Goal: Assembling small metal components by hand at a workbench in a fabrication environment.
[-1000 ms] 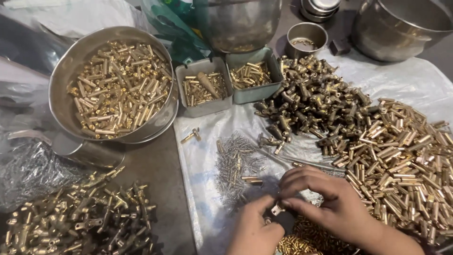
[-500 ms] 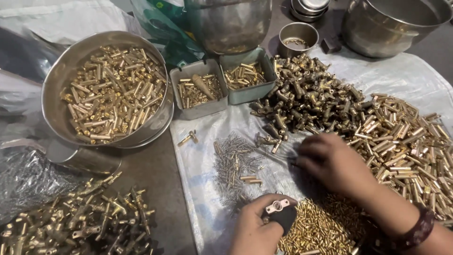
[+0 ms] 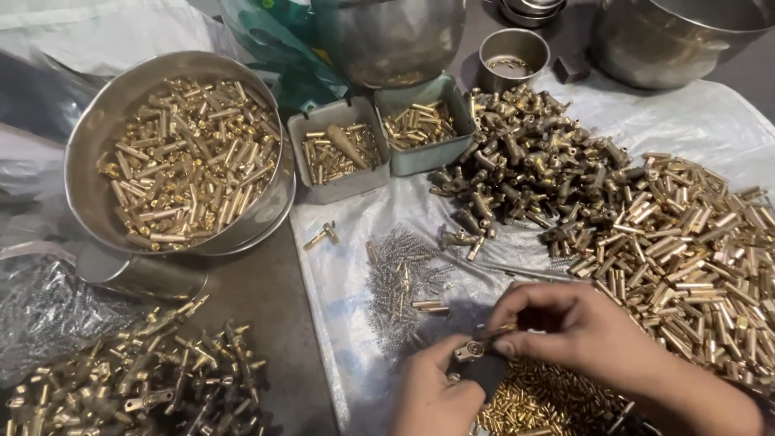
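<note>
My left hand [image 3: 436, 391] steadies a brass fitting [image 3: 470, 350] while my right hand [image 3: 565, 323] pinches a pin [image 3: 496, 329] against it, aligning both.

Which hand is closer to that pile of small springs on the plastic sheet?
Left. The left hand sits just below the pile of small springs, almost at its lower edge. The right hand lies farther off to the pile's right.
</note>
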